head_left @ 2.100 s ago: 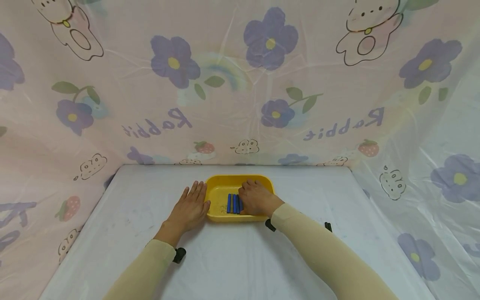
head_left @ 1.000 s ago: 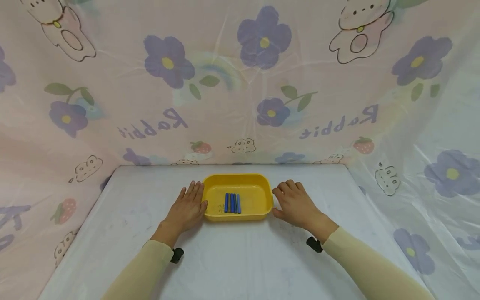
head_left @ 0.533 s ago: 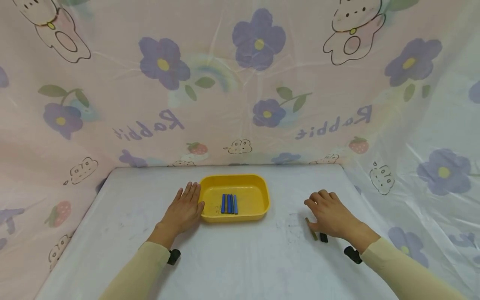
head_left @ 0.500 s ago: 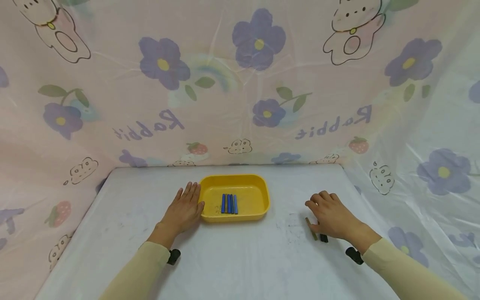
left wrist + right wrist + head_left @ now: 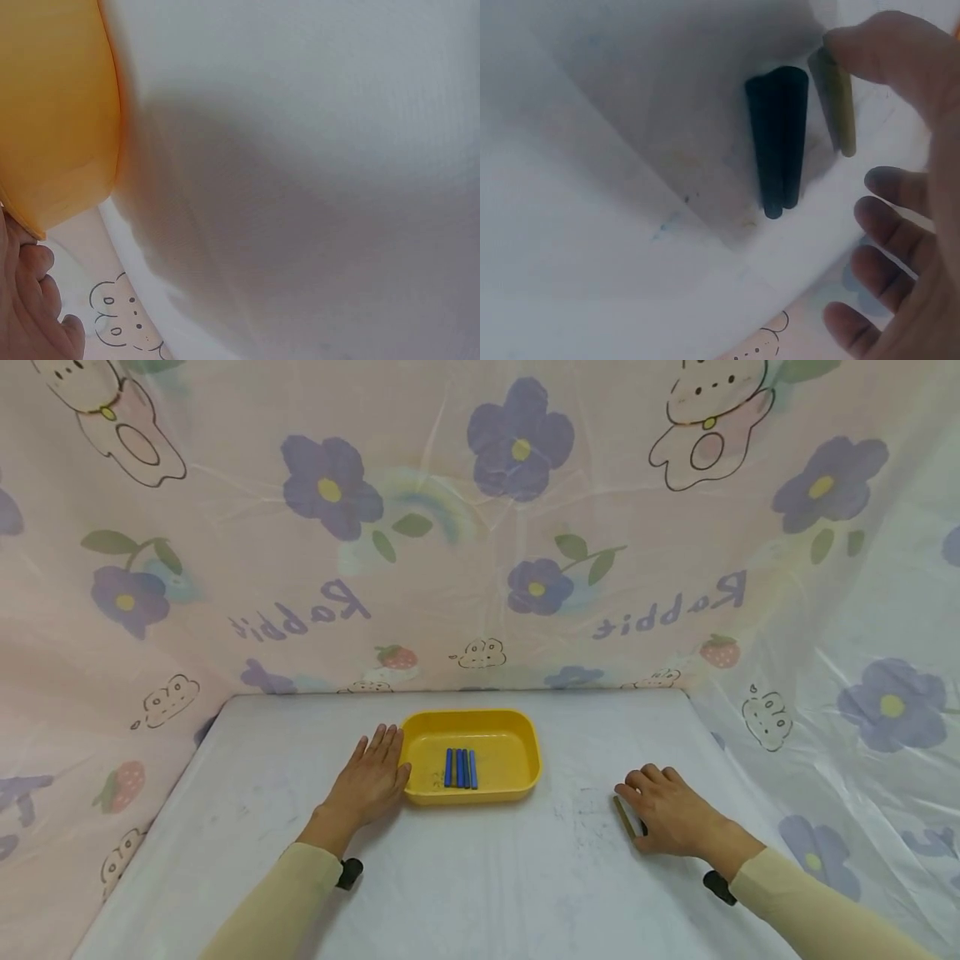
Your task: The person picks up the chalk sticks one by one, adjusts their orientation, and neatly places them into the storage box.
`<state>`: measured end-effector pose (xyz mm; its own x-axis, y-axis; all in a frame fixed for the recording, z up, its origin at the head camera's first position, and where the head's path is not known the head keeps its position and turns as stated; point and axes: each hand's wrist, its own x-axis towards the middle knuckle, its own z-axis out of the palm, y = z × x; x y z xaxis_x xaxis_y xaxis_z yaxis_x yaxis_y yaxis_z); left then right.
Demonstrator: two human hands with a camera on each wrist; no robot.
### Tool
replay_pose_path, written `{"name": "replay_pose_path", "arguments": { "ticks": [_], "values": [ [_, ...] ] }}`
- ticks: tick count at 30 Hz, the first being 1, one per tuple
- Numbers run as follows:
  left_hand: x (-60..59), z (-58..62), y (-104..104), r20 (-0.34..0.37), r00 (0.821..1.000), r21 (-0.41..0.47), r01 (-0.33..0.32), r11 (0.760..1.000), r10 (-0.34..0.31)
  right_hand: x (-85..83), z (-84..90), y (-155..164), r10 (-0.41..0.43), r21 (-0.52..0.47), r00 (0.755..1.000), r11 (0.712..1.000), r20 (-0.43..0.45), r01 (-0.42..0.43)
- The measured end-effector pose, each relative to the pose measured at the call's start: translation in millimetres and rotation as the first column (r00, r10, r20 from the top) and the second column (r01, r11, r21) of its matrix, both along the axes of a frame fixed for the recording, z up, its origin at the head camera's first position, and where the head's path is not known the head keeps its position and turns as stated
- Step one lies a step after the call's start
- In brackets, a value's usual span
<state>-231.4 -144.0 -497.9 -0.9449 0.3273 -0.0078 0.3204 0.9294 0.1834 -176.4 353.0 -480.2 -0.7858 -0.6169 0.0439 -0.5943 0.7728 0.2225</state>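
Note:
A yellow tray (image 5: pixel 471 717) stands at the middle of the white table and holds several blue sticks (image 5: pixel 460 768) side by side. My left hand (image 5: pixel 371 781) lies flat on the table, its fingers against the tray's left wall (image 5: pixel 52 112). My right hand (image 5: pixel 663 810) hovers low over the table to the right of the tray, fingers spread and loosely bent. Its thumb tip touches an olive stick (image 5: pixel 837 109), seen at the hand's left edge (image 5: pixel 624 816) in the head view. Two black sticks (image 5: pixel 778 139) lie together under the palm, untouched.
The white table cover (image 5: pixel 480 885) meets a pink flowered curtain (image 5: pixel 480 568) at the back and on both sides. Black wrist camera mounts sit on both sleeves.
My right hand left the tray, swung right across the table and settled over the olive and black sticks, now covering the black ones in the head view. The left hand stayed put.

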Motion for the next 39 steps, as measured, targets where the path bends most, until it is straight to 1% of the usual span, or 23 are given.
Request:
{"name": "replay_pose_path", "arguments": {
  "ticks": [3,11,22,26,32,35,39],
  "values": [
    [0.3,-0.2,0.1,0.002,1.0,0.0,-0.001,1.0,0.001,-0.8,-1.9,-0.5,-0.007,0.007,1.0,1.0,0.013,0.007],
    [1.4,-0.5,-0.1,0.001,1.0,0.001,0.004,1.0,-0.004,-1.8,-1.2,-2.9,-0.056,0.014,0.993,0.998,0.102,0.055],
    [0.8,0.0,-0.6,0.001,1.0,-0.002,0.01,1.0,-0.01,-8.1,-6.9,-2.2,-0.039,0.01,0.995,0.999,0.089,0.038],
    [1.1,0.3,-1.1,0.006,1.0,-0.004,0.009,1.0,-0.009,-9.3,-6.9,-3.6,-0.044,0.011,0.992,0.999,0.116,0.043],
    [2.1,0.2,-0.8,0.01,1.0,-0.019,0.006,1.0,-0.006,-13.4,-5.9,-6.2,-0.075,0.008,0.982,0.997,0.172,0.075],
    [1.9,0.8,-0.5,0.015,1.0,-0.019,0.008,1.0,-0.008,-16.8,-5.0,-8.3,-0.088,0.002,0.982,0.996,0.166,0.089],
    [1.3,3.4,0.0,0.0,1.0,-0.023,0.015,1.0,-0.015,-22.6,-2.6,-12.1,-0.093,-0.009,0.99,0.996,0.106,0.094]
  ]
}}
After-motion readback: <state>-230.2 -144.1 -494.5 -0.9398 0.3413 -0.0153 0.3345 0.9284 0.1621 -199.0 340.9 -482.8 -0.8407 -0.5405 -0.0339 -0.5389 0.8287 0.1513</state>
